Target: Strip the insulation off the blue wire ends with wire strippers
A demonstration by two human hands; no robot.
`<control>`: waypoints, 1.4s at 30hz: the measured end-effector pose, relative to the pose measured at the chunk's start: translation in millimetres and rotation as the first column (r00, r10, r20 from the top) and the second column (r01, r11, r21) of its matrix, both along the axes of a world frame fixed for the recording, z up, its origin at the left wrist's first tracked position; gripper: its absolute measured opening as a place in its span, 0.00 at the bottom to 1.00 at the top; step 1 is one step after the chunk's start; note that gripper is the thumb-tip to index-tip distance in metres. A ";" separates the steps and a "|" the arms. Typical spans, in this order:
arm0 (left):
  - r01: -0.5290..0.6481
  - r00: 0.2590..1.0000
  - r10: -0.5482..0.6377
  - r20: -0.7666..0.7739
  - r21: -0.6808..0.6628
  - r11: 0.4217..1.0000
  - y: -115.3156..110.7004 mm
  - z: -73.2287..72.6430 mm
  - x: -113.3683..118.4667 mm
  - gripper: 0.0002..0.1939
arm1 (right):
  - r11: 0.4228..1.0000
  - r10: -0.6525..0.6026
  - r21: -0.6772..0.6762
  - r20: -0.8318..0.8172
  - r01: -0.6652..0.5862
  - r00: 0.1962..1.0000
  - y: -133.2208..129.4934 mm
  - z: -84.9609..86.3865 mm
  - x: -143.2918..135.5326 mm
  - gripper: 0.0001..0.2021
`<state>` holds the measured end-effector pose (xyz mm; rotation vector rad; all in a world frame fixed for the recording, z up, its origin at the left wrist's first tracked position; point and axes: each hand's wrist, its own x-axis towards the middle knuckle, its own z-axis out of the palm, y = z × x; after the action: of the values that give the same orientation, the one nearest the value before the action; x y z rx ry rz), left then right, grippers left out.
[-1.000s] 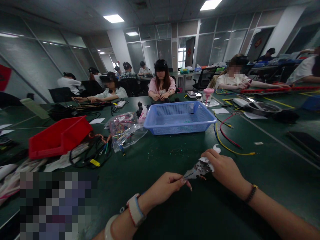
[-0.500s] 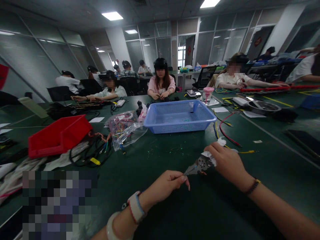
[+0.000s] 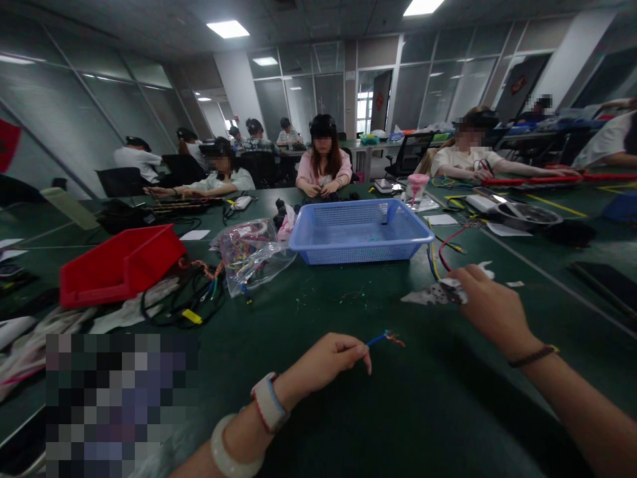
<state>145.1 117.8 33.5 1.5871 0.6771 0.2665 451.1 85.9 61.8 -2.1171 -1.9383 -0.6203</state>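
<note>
Between the pinched fingertips of my left hand is a blue wire, its far end splayed into bare copper strands. My right hand is closed round a metal wire-stripping tool with white wrapping on its handles; the tool points left, apart from the wire. Behind the hands stands a blue perforated basket. Small green and copper scraps lie on the dark green table in front of it.
Left of the basket are a clear plastic bag of wires, a red bin and black cables. Yellow, blue and red wires lie behind my right hand. Several people sit at tables beyond.
My right hand has moved right and slightly up with the tool, away from the wire. The blue wire and its copper end now show beyond my left fingertips.
</note>
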 end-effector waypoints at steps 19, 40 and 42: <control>-0.190 0.981 0.191 -0.012 -0.176 0.966 -1.4 12.3 0.9 0.19 | 0.992 0.100 -0.048 -0.273 -0.117 0.957 -5.8 -13.2 -28.0 0.18; -0.227 0.920 0.354 0.170 -0.506 0.832 -28.7 -1.3 22.6 0.14 | 0.963 0.238 -0.058 -0.289 -0.265 0.928 -13.0 -31.2 -69.5 0.32; -0.248 0.912 0.372 0.172 -0.490 0.836 -29.1 -2.4 23.3 0.15 | 0.963 0.239 -0.054 -0.269 -0.263 0.933 -13.5 -31.8 -71.1 0.32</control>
<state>168.4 88.7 31.2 0.9579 0.7286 0.5098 380.1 72.4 30.0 -1.8427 -2.0684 -0.1980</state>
